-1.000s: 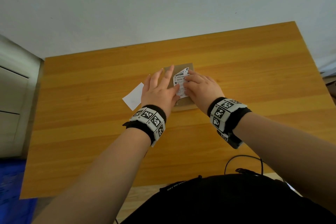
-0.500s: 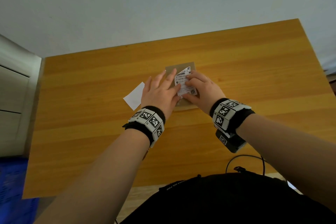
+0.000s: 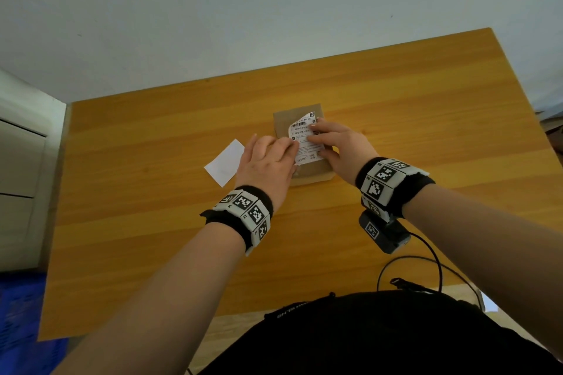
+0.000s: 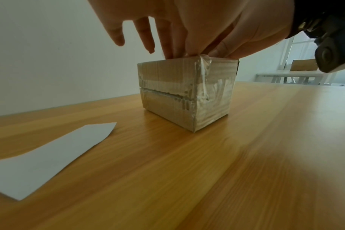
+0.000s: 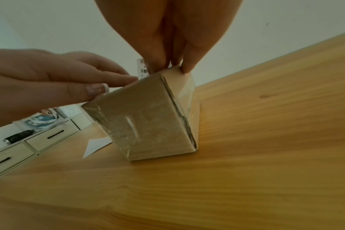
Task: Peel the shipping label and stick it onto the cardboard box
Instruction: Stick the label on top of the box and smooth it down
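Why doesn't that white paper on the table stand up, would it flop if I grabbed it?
Probably yes. The white backing paper lies flat on the table and looks very thin, so it would likely bend and droop. It also seems light, so a push should slide it easily.

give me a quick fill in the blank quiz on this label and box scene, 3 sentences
1. The shipping label lies on the ____ face of the cardboard box.
2. The blank white backing sheet lies on the table beside the person's ____ hand.
3. The label's far end, bearing the ____, curls up off the box near the right hand.

Missing words: top; left; barcode
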{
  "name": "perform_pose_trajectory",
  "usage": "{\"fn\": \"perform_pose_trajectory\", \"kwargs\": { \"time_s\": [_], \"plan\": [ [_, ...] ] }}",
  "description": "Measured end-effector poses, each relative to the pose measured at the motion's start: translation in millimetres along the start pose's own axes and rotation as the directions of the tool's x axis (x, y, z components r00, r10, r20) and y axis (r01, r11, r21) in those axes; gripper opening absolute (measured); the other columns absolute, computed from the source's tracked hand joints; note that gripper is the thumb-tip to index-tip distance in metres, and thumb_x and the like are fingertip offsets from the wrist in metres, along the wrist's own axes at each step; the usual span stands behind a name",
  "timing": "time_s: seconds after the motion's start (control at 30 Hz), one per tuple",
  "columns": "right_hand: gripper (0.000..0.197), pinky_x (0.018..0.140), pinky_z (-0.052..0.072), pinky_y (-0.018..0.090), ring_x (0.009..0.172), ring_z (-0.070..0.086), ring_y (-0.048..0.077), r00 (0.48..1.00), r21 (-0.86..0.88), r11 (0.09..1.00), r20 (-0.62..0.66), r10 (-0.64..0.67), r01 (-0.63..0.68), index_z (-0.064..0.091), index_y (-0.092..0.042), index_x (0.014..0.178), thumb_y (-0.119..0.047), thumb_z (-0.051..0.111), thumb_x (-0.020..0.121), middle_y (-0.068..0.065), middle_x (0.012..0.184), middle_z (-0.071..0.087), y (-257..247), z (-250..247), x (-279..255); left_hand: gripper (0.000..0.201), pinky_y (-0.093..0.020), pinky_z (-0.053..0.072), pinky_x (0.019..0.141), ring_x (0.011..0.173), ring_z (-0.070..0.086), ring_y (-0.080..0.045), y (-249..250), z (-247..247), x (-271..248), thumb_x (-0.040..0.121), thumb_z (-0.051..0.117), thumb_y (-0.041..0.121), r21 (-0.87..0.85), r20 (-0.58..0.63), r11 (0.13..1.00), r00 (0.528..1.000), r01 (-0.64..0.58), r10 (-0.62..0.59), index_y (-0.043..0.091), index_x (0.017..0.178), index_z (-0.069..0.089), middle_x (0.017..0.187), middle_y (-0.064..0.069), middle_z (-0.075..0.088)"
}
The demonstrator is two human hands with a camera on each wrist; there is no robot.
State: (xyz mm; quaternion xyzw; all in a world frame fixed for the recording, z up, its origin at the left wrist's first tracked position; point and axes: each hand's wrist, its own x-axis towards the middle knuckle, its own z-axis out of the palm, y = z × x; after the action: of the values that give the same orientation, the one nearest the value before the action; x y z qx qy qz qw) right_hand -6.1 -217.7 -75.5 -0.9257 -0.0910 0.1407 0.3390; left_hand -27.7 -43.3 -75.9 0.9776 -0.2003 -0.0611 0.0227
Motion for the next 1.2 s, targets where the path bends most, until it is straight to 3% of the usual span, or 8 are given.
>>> {"fn": "perform_pose_trajectory", "kwargs": {
  "time_s": [0.27, 0.4, 0.5, 0.6, 0.7, 0.83, 1.03, 1.2],
  "plan": [
    [0.029, 0.114, 0.034, 0.035, 0.139, 0.036, 0.021, 0.993, -0.086, 0.990, -0.038, -0.114, 0.110, 0.063, -0.009, 0.121, -0.009, 0.052, 0.094, 0.007, 0.144, 0.047, 3, 7, -4, 0.030, -0.043, 0.021, 0.115, 0.123, 0.049, -0.024, 0, -9, 15, 0.091, 0.051, 0.030, -0.053, -0.065, 0.998, 0.998, 0.017, -0.020, 0.019, 0.114, 0.066, 0.118, 0.003, 0.066],
    [0.030, 0.112, 0.036, 0.037, 0.140, 0.035, 0.022, 0.993, -0.147, 0.983, -0.028, -0.111, 0.105, 0.063, -0.012, 0.122, -0.015, 0.052, 0.094, 0.005, 0.146, 0.045, 4, 10, -2, 0.027, -0.044, 0.032, 0.108, 0.121, 0.051, -0.027, -1, -12, 20, 0.082, 0.062, 0.032, -0.014, -0.072, 1.000, 0.997, 0.007, -0.008, 0.016, 0.103, 0.070, 0.120, 0.001, 0.065],
    [0.032, 0.110, 0.039, 0.040, 0.141, 0.033, 0.021, 0.995, -0.196, 0.976, -0.013, -0.100, 0.096, 0.061, -0.015, 0.125, -0.019, 0.049, 0.096, 0.003, 0.150, 0.040, 3, 9, -2, 0.031, -0.044, 0.021, 0.113, 0.134, 0.035, -0.025, -3, -13, 21, 0.089, 0.052, 0.037, -0.047, 0.017, 0.998, 0.999, 0.038, -0.037, 0.022, 0.114, 0.061, 0.140, 0.008, 0.052],
    [0.032, 0.109, 0.039, 0.043, 0.142, 0.031, 0.019, 0.995, -0.237, 0.967, -0.004, -0.098, 0.094, 0.059, -0.015, 0.126, -0.020, 0.047, 0.096, 0.002, 0.149, 0.041, 3, 9, -1, 0.032, -0.045, 0.013, 0.116, 0.140, 0.025, -0.024, -4, -11, 21, 0.093, 0.043, 0.040, -0.027, 0.055, 0.998, 0.997, 0.052, -0.050, 0.026, 0.120, 0.054, 0.148, 0.010, 0.041],
    [0.034, 0.111, 0.035, 0.046, 0.143, 0.028, 0.019, 0.996, -0.282, 0.956, 0.024, -0.081, 0.084, 0.054, -0.017, 0.129, -0.021, 0.044, 0.097, 0.000, 0.151, 0.038, 2, 8, 1, 0.031, -0.047, 0.012, 0.117, 0.142, 0.021, -0.026, -4, -9, 22, 0.094, 0.041, 0.040, -0.029, 0.097, 0.997, 0.993, 0.069, -0.065, 0.027, 0.121, 0.051, 0.152, 0.010, 0.034],
    [0.045, 0.115, 0.029, 0.040, 0.143, 0.021, 0.017, 0.996, -0.351, 0.934, 0.071, -0.048, 0.070, 0.038, -0.026, 0.141, -0.021, 0.041, 0.096, -0.008, 0.155, 0.027, -1, 4, 4, 0.029, -0.048, 0.010, 0.118, 0.144, 0.017, -0.026, -7, -10, 25, 0.092, 0.042, 0.043, -0.040, 0.132, 0.995, 0.988, 0.088, -0.082, 0.030, 0.118, 0.049, 0.154, 0.012, 0.029],
    [0.058, 0.112, 0.033, 0.040, 0.138, 0.022, 0.023, 0.995, -0.409, 0.911, 0.097, -0.011, 0.050, 0.027, -0.023, 0.146, -0.027, 0.042, 0.090, -0.007, 0.156, 0.022, -13, 6, 13, 0.031, -0.051, 0.008, 0.119, 0.144, 0.016, -0.024, -10, -11, 29, 0.090, 0.044, 0.046, -0.044, 0.164, 0.994, 0.982, 0.104, -0.096, 0.032, 0.118, 0.045, 0.155, 0.013, 0.025],
    [0.059, 0.107, 0.035, 0.038, 0.134, 0.024, 0.024, 0.997, -0.488, 0.872, 0.080, 0.010, 0.031, 0.018, -0.019, 0.149, -0.027, 0.038, 0.093, -0.006, 0.156, 0.018, -21, 10, 15, 0.034, -0.049, 0.005, 0.119, 0.146, 0.015, -0.019, -10, -12, 29, 0.092, 0.041, 0.045, -0.048, 0.174, 0.992, 0.979, 0.115, -0.105, 0.030, 0.123, 0.043, 0.157, 0.013, 0.021]
  ]
}}
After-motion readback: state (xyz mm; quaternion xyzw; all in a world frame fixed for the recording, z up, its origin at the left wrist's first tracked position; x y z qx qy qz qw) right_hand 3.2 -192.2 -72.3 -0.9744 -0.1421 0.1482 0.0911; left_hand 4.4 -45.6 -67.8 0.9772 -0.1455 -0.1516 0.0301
